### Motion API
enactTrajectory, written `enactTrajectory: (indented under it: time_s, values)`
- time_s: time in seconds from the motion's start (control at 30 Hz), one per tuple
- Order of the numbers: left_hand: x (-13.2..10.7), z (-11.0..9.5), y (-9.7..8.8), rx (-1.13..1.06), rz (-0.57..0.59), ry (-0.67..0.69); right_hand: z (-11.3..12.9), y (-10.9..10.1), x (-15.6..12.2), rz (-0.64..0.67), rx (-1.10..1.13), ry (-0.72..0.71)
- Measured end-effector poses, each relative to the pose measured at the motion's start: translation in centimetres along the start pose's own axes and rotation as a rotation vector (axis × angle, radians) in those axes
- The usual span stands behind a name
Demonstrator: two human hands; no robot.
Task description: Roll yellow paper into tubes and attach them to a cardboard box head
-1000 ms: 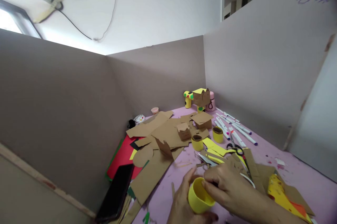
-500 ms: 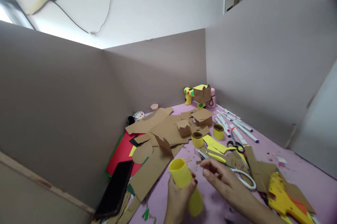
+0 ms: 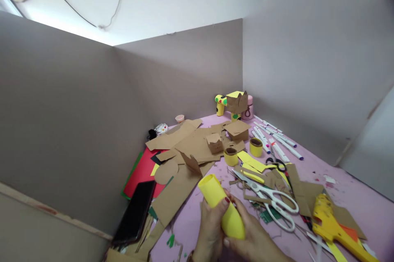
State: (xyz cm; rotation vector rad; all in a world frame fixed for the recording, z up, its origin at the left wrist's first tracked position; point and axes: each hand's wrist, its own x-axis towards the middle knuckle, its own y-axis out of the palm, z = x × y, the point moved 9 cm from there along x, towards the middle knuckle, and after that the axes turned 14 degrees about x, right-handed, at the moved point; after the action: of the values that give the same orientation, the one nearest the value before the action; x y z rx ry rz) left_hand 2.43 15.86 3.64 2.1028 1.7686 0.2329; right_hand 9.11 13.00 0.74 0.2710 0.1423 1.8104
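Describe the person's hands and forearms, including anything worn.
No gloves or sleeves show. The left hand has a dark red thumbnail; something dark at its wrist, perhaps a band, is barely visible. The right hand shows no ring or bracelet.

Shows a dark-red-painted thumbnail (image 3: 227, 199) on left hand (image 3: 210, 220), wears apparently a dark band (image 3: 190, 256) at wrist (image 3: 198, 250), partly cropped, goes bare along right forearm (image 3: 268, 246).

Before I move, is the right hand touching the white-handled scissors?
Apart. The head view shows purple tabletop between the right hand and the white-handled scissors.
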Motion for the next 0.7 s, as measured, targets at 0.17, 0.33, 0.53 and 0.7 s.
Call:
enactTrajectory:
  time_s: [0.17, 0.33, 0.53, 0.7]
  values:
    - [0.1, 0.5, -0.3, -0.044, 0.033, -0.013, 0.2, 0.1, -0.3, -0.027, 0.079, 0.010]
    - [0.0, 0.7, -0.8, -0.082, -0.003, -0.034, 0.3, -0.1, -0.6, -0.027, 0.054, 0.004]
    - [-0.2, 1.2, -1.1, -0.041, -0.005, -0.064, 0.3, 0.9, -0.2, 0.054, 0.282, -0.018]
    - [0.4, 1.1, -0.4, 0.096, 0.089, -0.009, -0.8, 0.9, 0.2, 0.055, 0.309, -0.048]
